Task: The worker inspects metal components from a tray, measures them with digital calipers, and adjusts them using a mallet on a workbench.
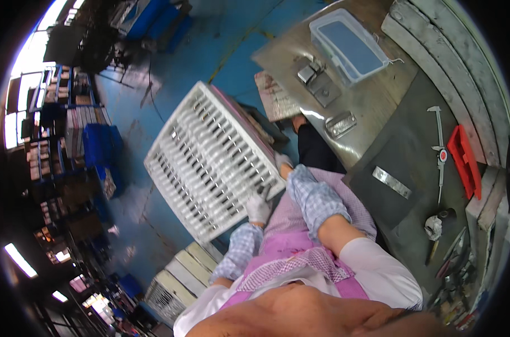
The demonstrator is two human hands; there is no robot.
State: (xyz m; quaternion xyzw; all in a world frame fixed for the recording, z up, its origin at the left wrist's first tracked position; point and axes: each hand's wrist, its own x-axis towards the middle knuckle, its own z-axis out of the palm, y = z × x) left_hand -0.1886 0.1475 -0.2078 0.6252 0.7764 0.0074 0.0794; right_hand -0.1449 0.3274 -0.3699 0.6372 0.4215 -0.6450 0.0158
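Observation:
A white plastic tray [181, 137] with rows of slots stands in front of me, and small shiny metal parts [196, 161] lie in the slots. My left hand [259, 208], in a whitish glove, is at the tray's near corner. Its greyed fingertips are drawn together over the last slots, and whatever they hold is too small to make out. My right hand [283, 160], also gloved, lies against the tray's right side. The tray's edge and my checked sleeve partly hide its fingers.
A metal-topped bench on my right carries a clear plastic box [350, 48], a metal block fixture [324, 90], a caliper [440, 154], a red plastic holder [464, 160] and a flat metal strip [392, 182]. Pale boxes [183, 272] stand at lower left.

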